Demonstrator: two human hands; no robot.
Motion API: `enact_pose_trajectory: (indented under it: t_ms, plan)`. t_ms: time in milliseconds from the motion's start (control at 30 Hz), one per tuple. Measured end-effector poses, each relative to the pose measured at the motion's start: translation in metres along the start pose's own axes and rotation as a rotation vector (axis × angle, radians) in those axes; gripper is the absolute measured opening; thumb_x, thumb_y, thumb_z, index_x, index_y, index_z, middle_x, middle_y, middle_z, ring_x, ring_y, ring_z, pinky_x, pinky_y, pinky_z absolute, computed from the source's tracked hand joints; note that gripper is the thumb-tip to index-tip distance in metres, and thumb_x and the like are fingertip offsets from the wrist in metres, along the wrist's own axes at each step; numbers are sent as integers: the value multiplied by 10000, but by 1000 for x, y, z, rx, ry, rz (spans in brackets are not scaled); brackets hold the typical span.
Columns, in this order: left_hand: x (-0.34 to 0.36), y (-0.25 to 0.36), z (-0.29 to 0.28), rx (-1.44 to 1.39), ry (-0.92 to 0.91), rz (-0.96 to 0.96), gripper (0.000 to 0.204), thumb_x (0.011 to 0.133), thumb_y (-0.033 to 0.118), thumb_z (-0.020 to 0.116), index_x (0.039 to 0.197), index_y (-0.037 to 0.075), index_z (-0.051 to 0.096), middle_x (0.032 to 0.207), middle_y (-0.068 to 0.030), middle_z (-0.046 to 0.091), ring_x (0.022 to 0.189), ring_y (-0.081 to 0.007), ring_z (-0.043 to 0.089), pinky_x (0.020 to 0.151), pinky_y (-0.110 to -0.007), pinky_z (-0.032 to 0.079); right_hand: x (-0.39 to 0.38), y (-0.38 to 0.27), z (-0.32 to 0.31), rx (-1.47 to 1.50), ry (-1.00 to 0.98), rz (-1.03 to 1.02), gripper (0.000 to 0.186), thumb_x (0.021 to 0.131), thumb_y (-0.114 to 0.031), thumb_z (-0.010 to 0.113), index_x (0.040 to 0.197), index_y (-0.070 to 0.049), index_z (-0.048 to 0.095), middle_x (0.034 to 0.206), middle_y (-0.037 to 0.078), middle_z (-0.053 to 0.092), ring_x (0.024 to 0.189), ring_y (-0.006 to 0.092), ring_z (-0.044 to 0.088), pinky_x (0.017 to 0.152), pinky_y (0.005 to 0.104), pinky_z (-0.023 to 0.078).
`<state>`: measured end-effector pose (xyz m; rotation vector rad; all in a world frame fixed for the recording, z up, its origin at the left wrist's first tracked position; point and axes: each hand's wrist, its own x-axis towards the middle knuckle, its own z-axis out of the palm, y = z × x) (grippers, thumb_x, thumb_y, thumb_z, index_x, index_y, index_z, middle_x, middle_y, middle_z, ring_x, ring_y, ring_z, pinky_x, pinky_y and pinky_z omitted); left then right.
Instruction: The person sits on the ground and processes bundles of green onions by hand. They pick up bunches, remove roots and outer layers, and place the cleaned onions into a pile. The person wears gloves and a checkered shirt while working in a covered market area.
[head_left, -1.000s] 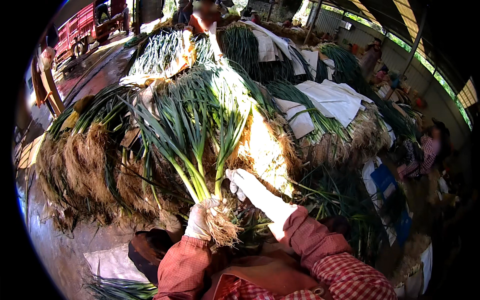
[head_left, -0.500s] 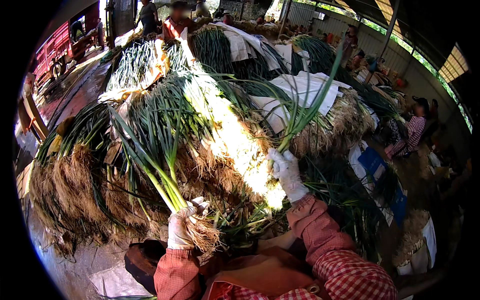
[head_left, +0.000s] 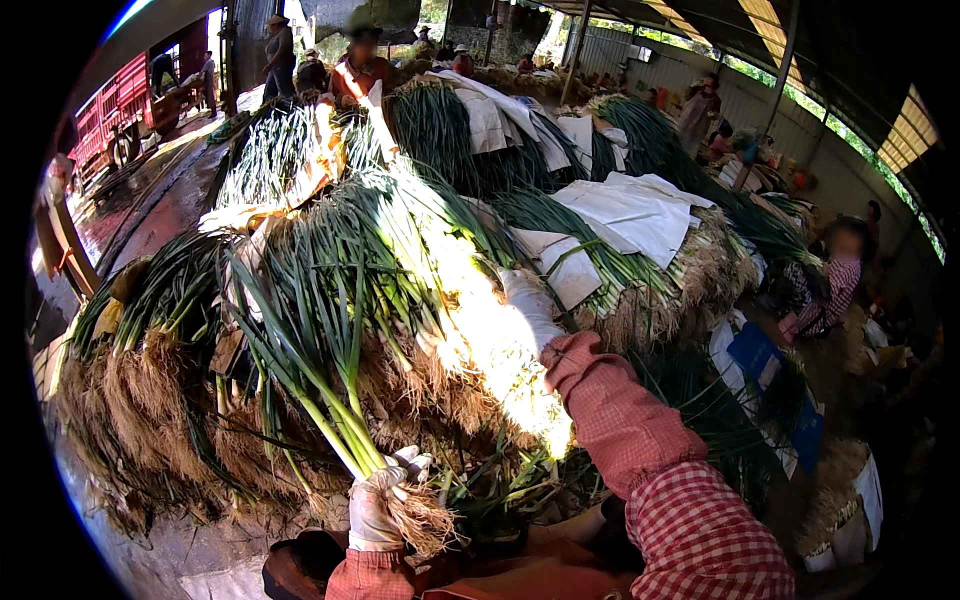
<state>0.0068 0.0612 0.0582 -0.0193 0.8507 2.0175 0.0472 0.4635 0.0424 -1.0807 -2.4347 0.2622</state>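
Observation:
In my white-gloved left hand (head_left: 378, 508), closed near the root end, is a small bunch of green onions (head_left: 340, 425). Their pale stems lean up and to the left, and tangled tan roots hang out beside my fingers. My right hand (head_left: 532, 308), also gloved in white, stretches forward against the large heap of green onions (head_left: 370, 235). Its fingers are lost among the stalks and in a strip of harsh sunlight, so whether they grip anything is hidden.
White sheets (head_left: 640, 215) cover part of the heap at the right. Loose leaves (head_left: 510, 480) litter the ground before me. Across the heap is a person in orange (head_left: 360, 75); another in a checked shirt (head_left: 838, 285) sits at right. A red truck (head_left: 115, 100) stands far left.
My right hand has moved forward and left onto the heap; the green onion it held upright no longer shows in it. The left hand keeps its bunch, slightly lower and farther right.

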Motion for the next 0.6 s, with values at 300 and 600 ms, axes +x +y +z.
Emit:
enact_pose_trajectory:
  t_ms: [300,600]
  plan:
    - [-5,15,-10,1,62,43,450,750,-28,514,1170,-177,446,1071,-245,588,1007,-324,606,900,-355,502,-24,-56,-26,1479,-627,356,368,885,-352,545,1001,-8,602,968,99,653,852,184,606,759,364,497]
    - [-5,-20,-10,81,229,-52,161,733,-8,649,884,-9,592,705,-32,556,590,-163,542,586,-266,476,-205,-140,29,1432,-539,411,411,873,-334,606,1138,-25,545,985,80,614,927,166,559,886,294,410]
